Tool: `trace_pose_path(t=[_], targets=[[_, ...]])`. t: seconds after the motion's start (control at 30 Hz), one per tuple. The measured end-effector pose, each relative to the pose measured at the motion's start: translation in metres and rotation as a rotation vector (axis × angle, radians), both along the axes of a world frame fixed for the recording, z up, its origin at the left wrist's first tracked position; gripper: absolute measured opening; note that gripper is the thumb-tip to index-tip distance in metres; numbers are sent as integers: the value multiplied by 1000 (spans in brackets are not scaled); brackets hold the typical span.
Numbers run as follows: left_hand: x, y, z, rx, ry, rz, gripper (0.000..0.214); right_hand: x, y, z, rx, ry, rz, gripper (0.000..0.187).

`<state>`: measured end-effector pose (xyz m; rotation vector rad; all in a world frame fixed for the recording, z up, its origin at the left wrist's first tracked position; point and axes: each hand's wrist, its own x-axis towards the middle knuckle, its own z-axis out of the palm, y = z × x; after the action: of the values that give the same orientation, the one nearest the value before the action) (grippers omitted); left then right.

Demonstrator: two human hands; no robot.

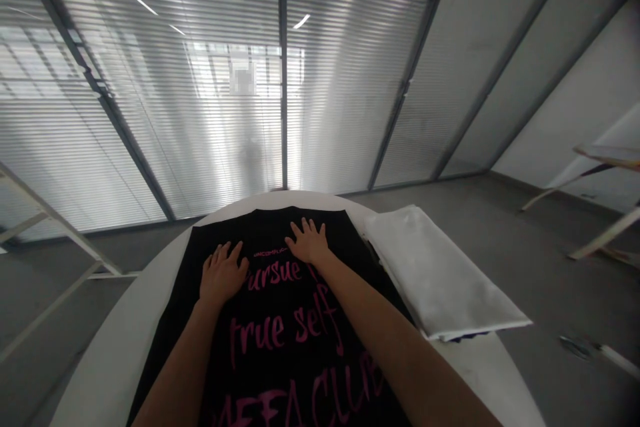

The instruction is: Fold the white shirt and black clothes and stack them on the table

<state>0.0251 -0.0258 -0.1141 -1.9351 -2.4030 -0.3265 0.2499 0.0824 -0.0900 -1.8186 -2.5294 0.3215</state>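
Observation:
A black garment (280,340) with pink lettering lies spread flat on a white table (120,347). My left hand (221,273) rests flat on its upper left part, fingers stretched out. My right hand (308,241) lies flat on the cloth a little farther away and to the right, fingers spread. Neither hand holds anything. Both forearms reach in from the bottom edge and cover part of the print.
A folded white cloth (440,273) lies on the table's right side, overhanging the edge. Glass walls with blinds (200,80) stand beyond the table. White table frames (600,213) stand at the right and a white frame (50,227) at the left on grey floor.

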Motion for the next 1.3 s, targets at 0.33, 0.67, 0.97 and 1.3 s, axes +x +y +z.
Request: trace_pose_path(t=[0.33, 0.67, 0.97, 1.3], targets=[[-3, 4, 6, -43, -13, 11, 59, 5, 22, -6, 52, 51, 64, 71], [1, 3, 6, -36, -9, 26, 59, 11, 7, -10, 139, 126, 25, 64], [4, 0, 2, 8, 15, 29, 58, 24, -36, 0, 482, 193, -7, 46], [12, -7, 7, 144, 51, -21, 50, 69, -59, -18, 118, 71, -107, 72]])
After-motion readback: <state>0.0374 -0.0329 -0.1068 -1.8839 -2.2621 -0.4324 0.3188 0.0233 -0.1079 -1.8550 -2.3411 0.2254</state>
